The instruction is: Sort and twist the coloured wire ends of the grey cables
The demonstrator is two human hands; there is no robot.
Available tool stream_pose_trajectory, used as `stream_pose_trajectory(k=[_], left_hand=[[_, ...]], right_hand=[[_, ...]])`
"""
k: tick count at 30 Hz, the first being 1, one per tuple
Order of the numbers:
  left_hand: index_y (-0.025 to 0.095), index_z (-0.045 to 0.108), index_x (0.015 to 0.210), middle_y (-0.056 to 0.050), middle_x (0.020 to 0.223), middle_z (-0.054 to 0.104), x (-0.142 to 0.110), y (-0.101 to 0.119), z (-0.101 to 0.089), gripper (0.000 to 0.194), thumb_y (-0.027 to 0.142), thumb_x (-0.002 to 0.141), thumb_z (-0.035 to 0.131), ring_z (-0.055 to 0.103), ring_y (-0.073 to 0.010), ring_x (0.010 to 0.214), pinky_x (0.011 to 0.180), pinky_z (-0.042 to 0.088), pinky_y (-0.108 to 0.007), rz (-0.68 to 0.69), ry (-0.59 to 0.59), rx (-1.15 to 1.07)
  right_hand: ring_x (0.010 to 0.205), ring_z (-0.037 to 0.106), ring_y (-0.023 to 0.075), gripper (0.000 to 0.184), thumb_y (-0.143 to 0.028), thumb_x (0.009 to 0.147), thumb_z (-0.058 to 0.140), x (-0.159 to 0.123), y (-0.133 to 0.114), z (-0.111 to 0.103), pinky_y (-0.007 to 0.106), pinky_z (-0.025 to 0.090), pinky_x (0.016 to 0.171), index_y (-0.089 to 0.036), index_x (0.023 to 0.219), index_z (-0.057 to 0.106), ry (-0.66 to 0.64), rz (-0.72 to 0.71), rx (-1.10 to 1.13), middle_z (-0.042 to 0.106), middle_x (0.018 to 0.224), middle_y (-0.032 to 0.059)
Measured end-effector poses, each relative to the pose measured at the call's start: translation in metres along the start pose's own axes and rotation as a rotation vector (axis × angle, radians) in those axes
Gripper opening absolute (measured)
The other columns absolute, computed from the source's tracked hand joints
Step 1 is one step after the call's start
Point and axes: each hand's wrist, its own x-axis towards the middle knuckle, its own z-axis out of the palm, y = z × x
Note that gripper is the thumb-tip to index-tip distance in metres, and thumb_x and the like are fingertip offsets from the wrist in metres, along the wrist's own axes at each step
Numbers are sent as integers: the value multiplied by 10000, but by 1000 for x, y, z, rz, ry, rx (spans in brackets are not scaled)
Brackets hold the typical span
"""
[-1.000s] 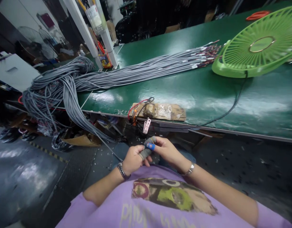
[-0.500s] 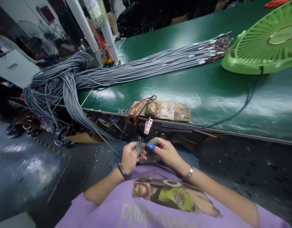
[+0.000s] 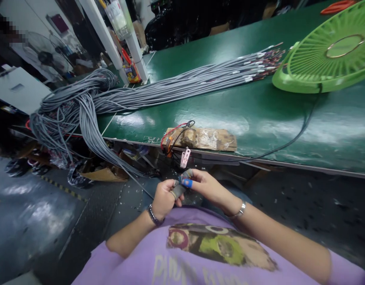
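My left hand [image 3: 165, 196], with grey tape on a finger, is closed around the end of a grey cable [image 3: 142, 187] that runs in from the left. My right hand [image 3: 207, 188] has blue tape on the thumb and grey tape on a finger. Its thumb and finger pinch the thin coloured wires [image 3: 180, 178] at that cable's end, right against the left fingertips. The fingers cover most of the wires. Just beyond the hands, a pink clip-like piece [image 3: 185, 158] hangs at the bench edge, below a wooden block [image 3: 213, 139] with red and black leads.
A long bundle of grey cables [image 3: 176, 88] lies across the green bench [image 3: 253, 118], with a tangled heap [image 3: 56, 122] drooping over its left edge. A green fan [image 3: 322, 63] stands at the right, its black cord [image 3: 295, 140] trailing along the front. White posts [image 3: 136, 51] rise behind.
My right thumb and finger have closed over the coloured wires, which stuck up in view before. Both hands have shifted slightly and stay together. The camera view has moved a little.
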Motion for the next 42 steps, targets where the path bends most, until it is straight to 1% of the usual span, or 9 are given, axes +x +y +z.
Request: stream_pose_trajectory(k=[6, 14, 21, 24, 28, 31, 34, 40, 42], left_hand=[[173, 542, 555, 29, 443, 561, 0, 1, -4, 351, 460, 646, 722, 466, -76, 320, 357, 315, -187, -6, -29, 87], [166, 562, 577, -1, 496, 612, 2, -6, -3, 411, 543, 681, 690, 496, -75, 349, 371, 314, -182, -45, -21, -3], [177, 520, 524, 20, 436, 552, 1, 11, 5, 459, 586, 555, 724, 435, -61, 304, 331, 246, -182, -132, 25, -92], [174, 516, 518, 25, 422, 539, 0, 12, 2, 461, 578, 540, 737, 410, -51, 293, 329, 236, -181, -146, 8, -94], [166, 530, 517, 25, 409, 532, -1, 11, -3, 475, 579, 510, 766, 393, -48, 282, 319, 230, -182, -196, -68, -62], [166, 534, 509, 22, 403, 535, -1, 12, -5, 484, 590, 505, 767, 393, -51, 277, 312, 237, -185, -228, -126, -23], [169, 536, 507, 29, 394, 529, -2, 12, -6, 489, 599, 495, 768, 383, -52, 272, 307, 241, -187, -250, -149, 1], [165, 538, 480, 28, 387, 515, -1, 10, -8, 456, 557, 520, 768, 367, -44, 272, 306, 226, -185, -272, -233, 45], [163, 546, 477, 27, 390, 512, -1, 11, -8, 434, 529, 531, 772, 375, -45, 277, 307, 223, -186, -291, -275, 63]], right_hand=[[581, 460, 100, 466, -566, 535, 794, 1, 9, 4, 255, 379, 582, -170, 661, 583, 7, 27, 120, 564, 610, -36], [500, 419, 90, 477, -581, 534, 788, -1, 21, 13, 249, 351, 513, -189, 652, 541, 164, 33, 218, 528, 531, -53], [516, 393, 91, 457, -568, 545, 789, -1, 30, 7, 256, 352, 520, -186, 612, 547, 237, -16, 149, 510, 544, -46], [504, 371, 90, 438, -534, 542, 799, -1, 31, 2, 251, 325, 499, -192, 593, 530, 255, 9, 202, 463, 520, -55], [518, 396, 90, 409, -537, 575, 776, 1, 19, -6, 243, 343, 517, -197, 664, 568, 166, 44, 274, 465, 548, -60], [574, 474, 103, 414, -534, 580, 774, 4, 6, -11, 253, 380, 566, -180, 726, 617, -10, 73, 157, 567, 638, -26], [574, 480, 103, 377, -492, 581, 778, 8, -1, -13, 256, 389, 578, -165, 673, 614, -126, 91, 29, 574, 614, -25], [526, 453, 94, 276, -388, 602, 737, 11, -1, -7, 240, 374, 523, -175, 563, 566, -136, 26, -61, 543, 541, -41], [520, 446, 94, 260, -365, 608, 729, 12, 1, -6, 238, 362, 508, -178, 548, 559, -98, 12, -62, 534, 533, -41]])
